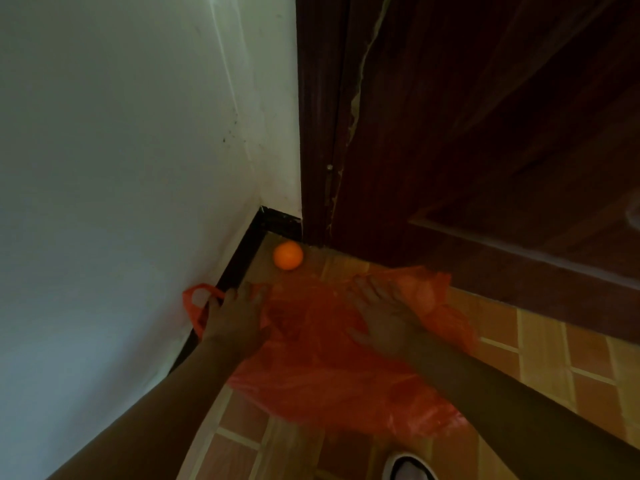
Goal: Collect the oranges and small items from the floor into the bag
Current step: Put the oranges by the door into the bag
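Red bag [322,368], mouth toward corner orange [288,255]

home interior corner, white wall [121,150]; dark wooden door [485,133], tiled floor [554,358]

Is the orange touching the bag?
Apart. The head view shows a strip of bare floor between the orange in the corner and the near edge of the bag.
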Motion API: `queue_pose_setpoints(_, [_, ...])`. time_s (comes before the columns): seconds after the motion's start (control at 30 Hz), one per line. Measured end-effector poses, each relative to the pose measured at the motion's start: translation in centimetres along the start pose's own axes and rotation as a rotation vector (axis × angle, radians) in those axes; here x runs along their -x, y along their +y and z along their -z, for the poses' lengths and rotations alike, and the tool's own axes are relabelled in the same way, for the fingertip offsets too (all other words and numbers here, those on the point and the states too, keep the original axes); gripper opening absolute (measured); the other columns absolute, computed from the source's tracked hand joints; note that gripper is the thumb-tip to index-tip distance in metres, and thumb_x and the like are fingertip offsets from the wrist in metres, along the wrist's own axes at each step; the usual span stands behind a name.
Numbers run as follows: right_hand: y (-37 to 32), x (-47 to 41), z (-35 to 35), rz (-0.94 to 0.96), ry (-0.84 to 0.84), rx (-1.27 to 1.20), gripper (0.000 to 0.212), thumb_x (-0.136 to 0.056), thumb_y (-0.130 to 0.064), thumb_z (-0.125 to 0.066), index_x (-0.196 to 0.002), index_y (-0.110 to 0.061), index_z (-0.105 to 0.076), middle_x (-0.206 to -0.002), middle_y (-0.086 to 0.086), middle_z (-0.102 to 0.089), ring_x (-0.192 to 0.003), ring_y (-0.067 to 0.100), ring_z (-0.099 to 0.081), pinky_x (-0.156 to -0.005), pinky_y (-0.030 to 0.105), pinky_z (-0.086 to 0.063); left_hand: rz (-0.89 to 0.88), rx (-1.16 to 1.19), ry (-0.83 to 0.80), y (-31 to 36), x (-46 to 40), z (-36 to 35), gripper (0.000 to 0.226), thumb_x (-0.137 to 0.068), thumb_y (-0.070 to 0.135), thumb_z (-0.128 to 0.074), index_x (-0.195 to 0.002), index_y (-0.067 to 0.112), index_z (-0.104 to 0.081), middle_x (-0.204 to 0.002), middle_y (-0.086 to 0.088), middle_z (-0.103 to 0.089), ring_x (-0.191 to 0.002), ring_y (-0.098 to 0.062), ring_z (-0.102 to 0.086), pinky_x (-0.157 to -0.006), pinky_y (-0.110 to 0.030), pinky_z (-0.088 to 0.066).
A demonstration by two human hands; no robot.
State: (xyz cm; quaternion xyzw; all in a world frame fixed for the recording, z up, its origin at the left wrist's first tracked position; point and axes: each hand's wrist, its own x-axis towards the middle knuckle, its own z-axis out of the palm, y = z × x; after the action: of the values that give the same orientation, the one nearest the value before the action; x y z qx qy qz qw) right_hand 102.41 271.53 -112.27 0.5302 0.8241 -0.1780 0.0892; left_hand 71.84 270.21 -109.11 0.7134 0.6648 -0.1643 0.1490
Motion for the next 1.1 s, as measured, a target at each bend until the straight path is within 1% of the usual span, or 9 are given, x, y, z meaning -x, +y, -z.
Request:
queue_pose_setpoints(0.07, [-0.9, -1.1, 1.0, 0.032, 0.034, 0.013, 0.082, -0.099, -0.064, -0.042, -0.166, -0.031, -0.007, -0.173, 0.003, 0.003, -0.159, 0.026, 0.004, -0.128, 0.053, 0.000, 0.001, 0.003, 0.013, 0.0, -0.1, 0.2, 0.081, -0.097, 0.046, -0.056, -0.162, 0.032, -0.010, -0.158, -0.010, -0.033, -0.137, -0.034, -0.040, -0.107, -0.056, -0.041])
queue_pose_setpoints(0.17, [-2.6, -3.2, 2.3, 0.099, 0.123, -0.007, 0.079, -0.100, -0.063, -0.041, -0.165, -0.029, -0.013, -0.173, 0.003, 0.001, -0.159, 0.025, 0.002, -0.127, 0.051, 0.001, 0.004, 0.002, 0.030, -0.1, -0.2, 0.7, 0.074, -0.102, 0.029, -0.050, -0.163, 0.030, -0.010, -0.154, -0.011, -0.038, -0.131, -0.033, -0.045, -0.101, -0.050, -0.046])
queue_pose_setpoints(0.3, [-4.7, -7.3, 3.5, 0.137, 0.155, 0.005, 0.077, -0.101, -0.059, -0.042, -0.165, -0.026, -0.016, -0.173, 0.002, -0.002, -0.159, 0.026, -0.001, -0.126, 0.053, 0.000, -0.031, -0.011, 0.031, 0.1, 0.7, 1.4, 0.074, -0.102, 0.035, -0.052, -0.163, 0.029, -0.011, -0.154, -0.010, -0.037, -0.132, -0.031, -0.044, -0.101, -0.047, -0.045])
queue_pose_setpoints(0.47, [-6.3, -12.6, 3.7, 0.137, 0.145, -0.035, 0.066, -0.105, -0.050, -0.044, -0.162, -0.023, -0.024, -0.172, 0.005, -0.013, -0.156, 0.030, -0.015, -0.124, 0.057, -0.018, -0.074, 0.007, 0.061, -0.1, 1.4, 0.8, 0.072, -0.101, 0.029, -0.051, -0.163, 0.029, -0.013, -0.157, -0.009, -0.033, -0.137, -0.031, -0.040, -0.102, -0.046, -0.044])
queue_pose_setpoints(0.57, [-6.7, -15.6, 3.4, 0.121, 0.079, -0.043, 0.066, -0.105, -0.045, -0.047, -0.162, -0.023, -0.023, -0.171, 0.005, -0.014, -0.154, 0.031, -0.020, -0.120, 0.057, -0.027, -0.079, 0.032, 0.075, -0.6, 1.6, 0.6, 0.073, -0.100, 0.030, -0.055, -0.161, 0.029, -0.016, -0.154, -0.008, -0.036, -0.133, -0.029, -0.043, -0.100, -0.044, -0.046])
queue_pose_setpoints(0.7, [-6.4, -18.6, 2.5, 0.153, -0.047, -0.014, 0.075, -0.103, -0.048, -0.051, -0.165, -0.025, -0.016, -0.171, 0.005, -0.012, -0.152, 0.034, -0.022, -0.116, 0.056, -0.029, -0.088, 0.059, 0.102, -0.9, 1.9, 0.6, 0.071, -0.100, 0.029, -0.055, -0.161, 0.028, -0.017, -0.152, -0.009, -0.038, -0.133, -0.030, -0.042, -0.100, -0.045, -0.045])
queue_pose_setpoints(0.83, [-6.1, -19.8, 0.8, 0.156, -0.106, 0.007, 0.077, -0.100, -0.050, -0.056, -0.163, -0.027, -0.018, -0.170, 0.004, -0.014, -0.149, 0.035, -0.027, -0.114, 0.058, -0.035, -0.092, 0.078, 0.127, -1.1, 2.1, 0.6, 0.073, -0.100, 0.031, -0.056, -0.161, 0.028, -0.015, -0.153, -0.010, -0.037, -0.136, -0.030, -0.041, -0.105, -0.046, -0.043])
queue_pose_setpoints(1.0, [-7.1, -19.6, 0.6, 0.127, -0.014, 0.011, 0.064, -0.091, -0.035, -0.070, -0.145, -0.021, -0.039, -0.145, 0.006, -0.034, -0.123, 0.032, -0.049, -0.091, 0.052, -0.052, -0.086, 0.098, 0.159, -1.7, 2.2, 0.4, 0.066, -0.102, 0.031, -0.052, -0.160, 0.029, -0.021, -0.153, -0.009, -0.040, -0.134, -0.028, -0.044, -0.106, -0.045, -0.044])
queue_pose_setpoints(1.1, [-6.8, -19.0, -0.3, 0.126, -0.049, 0.010, 0.075, -0.092, -0.036, -0.071, -0.155, -0.026, -0.031, -0.160, 0.008, -0.027, -0.134, 0.037, -0.044, -0.106, 0.053, -0.046, -0.100, 0.087, 0.158, -1.7, 2.1, 0.2, 0.065, -0.102, 0.030, -0.052, -0.159, 0.030, -0.021, -0.153, -0.008, -0.040, -0.132, -0.027, -0.045, -0.104, -0.045, -0.046])
